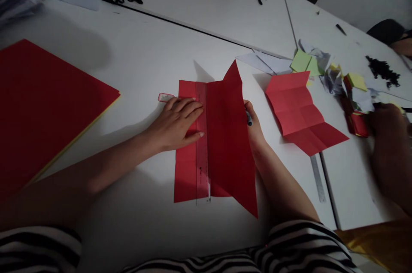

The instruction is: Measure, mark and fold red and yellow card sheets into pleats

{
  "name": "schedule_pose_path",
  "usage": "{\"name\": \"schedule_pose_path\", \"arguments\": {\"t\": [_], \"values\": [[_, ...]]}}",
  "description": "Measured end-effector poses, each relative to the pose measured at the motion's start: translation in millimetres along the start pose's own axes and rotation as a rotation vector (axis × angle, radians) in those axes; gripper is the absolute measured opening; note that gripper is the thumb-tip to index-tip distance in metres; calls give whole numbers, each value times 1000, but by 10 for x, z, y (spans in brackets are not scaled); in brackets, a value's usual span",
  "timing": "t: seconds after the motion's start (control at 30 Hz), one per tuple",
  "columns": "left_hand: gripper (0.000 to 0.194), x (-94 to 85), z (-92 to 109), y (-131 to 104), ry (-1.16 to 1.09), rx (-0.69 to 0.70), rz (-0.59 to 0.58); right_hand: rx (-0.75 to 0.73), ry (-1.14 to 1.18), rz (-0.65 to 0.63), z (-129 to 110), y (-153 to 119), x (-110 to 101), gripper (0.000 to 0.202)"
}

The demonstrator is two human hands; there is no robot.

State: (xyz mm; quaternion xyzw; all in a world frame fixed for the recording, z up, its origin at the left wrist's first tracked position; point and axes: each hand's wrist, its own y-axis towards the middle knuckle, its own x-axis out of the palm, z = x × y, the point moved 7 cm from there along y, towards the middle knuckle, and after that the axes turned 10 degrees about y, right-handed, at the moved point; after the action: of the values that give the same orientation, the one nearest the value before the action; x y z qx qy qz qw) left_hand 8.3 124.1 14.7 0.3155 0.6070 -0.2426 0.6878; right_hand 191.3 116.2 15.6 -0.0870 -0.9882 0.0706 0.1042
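Observation:
A creased red paper (225,135) lies on the white table, its right part lifted off the surface. Along a crease on its left part rests a clear ruler (202,157). My left hand (177,122) lies flat with fingers spread, pressing the paper and the ruler's left edge. Behind the raised right edge is my right hand (254,125), closed around a dark pen (249,118); its fingertips are partly hidden by the paper. A small red-edged label (165,97) sits just beyond my left hand.
Red sheets (48,105) are stacked at left. Another folded red paper (299,110) and a metal ruler (318,178) lie to the right. Crumpled paper (333,80) and sticky notes (301,60) are farther off. Another person's hand (388,127) is at the right edge.

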Motion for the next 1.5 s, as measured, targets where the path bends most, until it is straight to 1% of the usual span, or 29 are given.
{"name": "schedule_pose_path", "arguments": {"t": [0.13,0.3,0.5,0.7,0.93,1.03,1.13,1.27,1.33,1.5], "values": [[57,-6,-3,0,-15,-1,8,22,43,-14,14,3,19,31],[57,-26,-3,-16,9,6,19,49,89,-24,51,14,39,31],[56,-35,-18,-43,13,-8,28,46,82,-4,66,16,46,30],[57,-36,-29,-54,-17,-7,36,22,44,-13,79,21,48,29],[57,-38,-26,-52,21,-11,18,54,75,-10,102,10,44,27],[56,-41,-25,-55,16,-9,26,43,98,-45,77,8,89,28],[55,-51,-29,-58,17,-14,37,39,133,-89,48,-16,191,31],[57,-67,-35,-63,7,-15,29,21,127,-86,7,-72,305,29],[56,-68,-34,-69,-2,-6,25,15,100,-74,3,-81,312,29],[60,-41,-37,-84,-12,2,48,17,24,-112,41,-34,270,33]]}}
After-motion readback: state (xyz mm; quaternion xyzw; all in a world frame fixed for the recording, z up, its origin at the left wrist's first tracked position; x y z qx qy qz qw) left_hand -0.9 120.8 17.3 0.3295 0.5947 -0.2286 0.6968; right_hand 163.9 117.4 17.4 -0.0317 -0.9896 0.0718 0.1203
